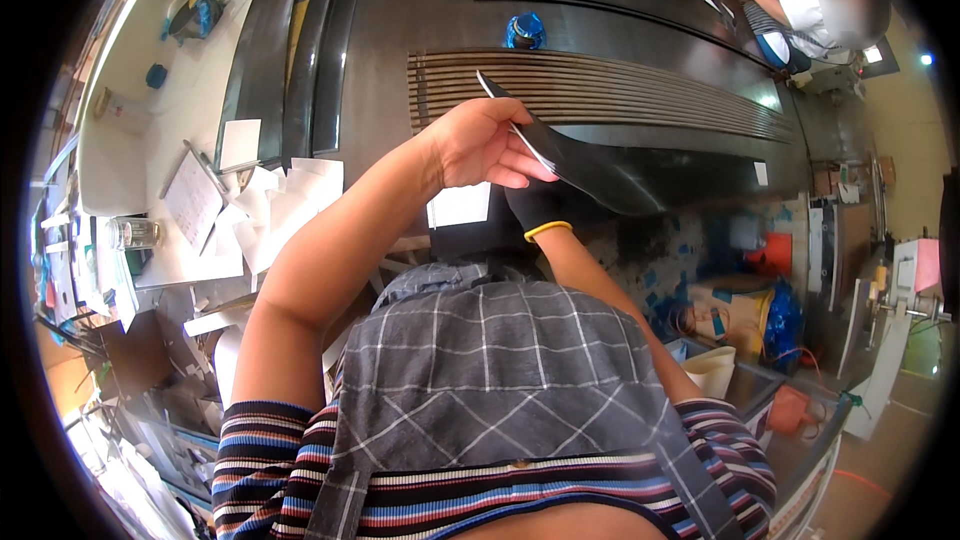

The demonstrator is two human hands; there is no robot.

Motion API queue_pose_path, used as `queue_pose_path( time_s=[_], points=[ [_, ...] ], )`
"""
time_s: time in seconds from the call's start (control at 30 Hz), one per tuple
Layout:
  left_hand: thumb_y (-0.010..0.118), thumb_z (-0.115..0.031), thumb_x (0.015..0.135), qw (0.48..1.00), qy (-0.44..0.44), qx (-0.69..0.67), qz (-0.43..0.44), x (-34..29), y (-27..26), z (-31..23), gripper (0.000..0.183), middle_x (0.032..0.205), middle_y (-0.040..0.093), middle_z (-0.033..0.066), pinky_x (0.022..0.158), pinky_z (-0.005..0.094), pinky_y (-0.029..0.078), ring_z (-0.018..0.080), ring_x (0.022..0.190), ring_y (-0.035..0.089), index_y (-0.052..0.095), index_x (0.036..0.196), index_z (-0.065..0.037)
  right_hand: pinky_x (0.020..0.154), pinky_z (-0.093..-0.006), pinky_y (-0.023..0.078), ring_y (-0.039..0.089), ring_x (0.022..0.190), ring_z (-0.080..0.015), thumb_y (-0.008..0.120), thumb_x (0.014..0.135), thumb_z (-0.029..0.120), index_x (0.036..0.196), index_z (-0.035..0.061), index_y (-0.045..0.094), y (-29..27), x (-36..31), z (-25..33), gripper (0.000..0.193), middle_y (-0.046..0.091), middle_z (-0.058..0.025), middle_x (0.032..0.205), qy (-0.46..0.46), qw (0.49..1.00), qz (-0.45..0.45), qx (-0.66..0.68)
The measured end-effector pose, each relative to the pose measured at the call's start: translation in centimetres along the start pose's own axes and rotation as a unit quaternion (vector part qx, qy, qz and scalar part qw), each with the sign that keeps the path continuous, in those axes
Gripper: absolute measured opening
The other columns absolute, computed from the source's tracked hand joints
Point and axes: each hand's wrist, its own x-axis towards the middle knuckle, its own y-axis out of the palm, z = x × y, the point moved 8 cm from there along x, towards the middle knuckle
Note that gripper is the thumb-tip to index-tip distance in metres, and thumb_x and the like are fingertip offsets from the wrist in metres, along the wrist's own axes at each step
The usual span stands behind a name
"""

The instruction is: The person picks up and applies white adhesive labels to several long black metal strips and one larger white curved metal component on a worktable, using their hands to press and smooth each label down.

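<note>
My left hand (483,147) is bare and pinches the near left end of a long black flexible strip (640,172). That end is lifted and bent upward, and its pale edge shows beside my fingers. The rest of the strip runs right along the bench's near side, with a small white label (761,174) at its far end. My right hand (548,208) wears a black glove with a yellow cuff and reaches under the strip. Its fingers are hidden there. Just beyond my left hand lies a row of several thin brown strips (600,90).
A blue-wrapped round item (525,31) stands on the dark bench (400,0). Long dark profiles (325,50) lie at left, beside loose white papers (285,205) and a glass jar (134,233). Another person (800,15) works at the far right. Below right are bags and boxes (735,310).
</note>
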Motion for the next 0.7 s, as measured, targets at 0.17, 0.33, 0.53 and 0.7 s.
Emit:
queue_pose_path(
  time_s=[0.17, 0.33, 0.53, 0.7],
  points=[
    [0.035, -0.017, 0.094, 1.0, -0.012, 0.013, 0.004, 0.3, -0.6, -0.2, 0.034, 0.094, 0.067, 0.0223, 0.053, 0.0307, 0.059, 0.0317, 0.082, 0.069, 0.052, 0.109, 0.008, 0.083, -0.0354, 0.046, 0.058, 0.095, -0.0271, 0.05, 0.094, 0.03, 0.1, 0.0063, 0.06, 0.9, 1.1, 2.5, 0.026, 0.063, -0.0126, 0.102, 0.048, 0.993, 0.046, 0.095],
    [0.035, -0.018, 0.094, 1.0, -0.01, 0.008, 0.018, 0.1, -1.0, 0.2, 0.034, 0.094, 0.067, 0.0226, 0.053, 0.0301, 0.058, 0.0315, 0.081, 0.07, 0.052, 0.109, 0.008, 0.077, -0.033, 0.047, 0.058, 0.092, -0.0232, 0.051, 0.093, 0.026, 0.102, 0.0084, 0.058, 1.5, 1.1, 1.0, 0.021, 0.062, -0.0081, 0.098, -0.017, 0.998, 0.061, -0.016],
    [0.035, -0.018, 0.093, 0.999, -0.004, 0.035, -0.001, 0.1, -1.6, 0.1, 0.035, 0.095, 0.067, 0.0221, 0.056, 0.0299, 0.057, 0.0282, 0.082, 0.07, 0.055, 0.107, 0.007, 0.078, -0.0351, 0.047, 0.059, 0.089, -0.0275, 0.049, 0.094, 0.027, 0.097, 0.0067, 0.06, 1.5, 0.5, 1.4, 0.023, 0.063, -0.013, 0.096, -0.051, 0.996, 0.039, -0.062],
    [0.035, -0.018, 0.093, 0.999, -0.009, 0.037, 0.007, -0.1, -1.5, 0.0, 0.034, 0.096, 0.067, 0.0219, 0.056, 0.03, 0.057, 0.0281, 0.081, 0.07, 0.055, 0.107, 0.006, 0.078, -0.0362, 0.047, 0.06, 0.084, -0.0284, 0.055, 0.09, 0.027, 0.097, 0.0067, 0.062, 0.9, 0.6, 0.0, 0.022, 0.065, -0.0142, 0.095, 0.008, 0.999, -0.02, 0.041]
  ],
)
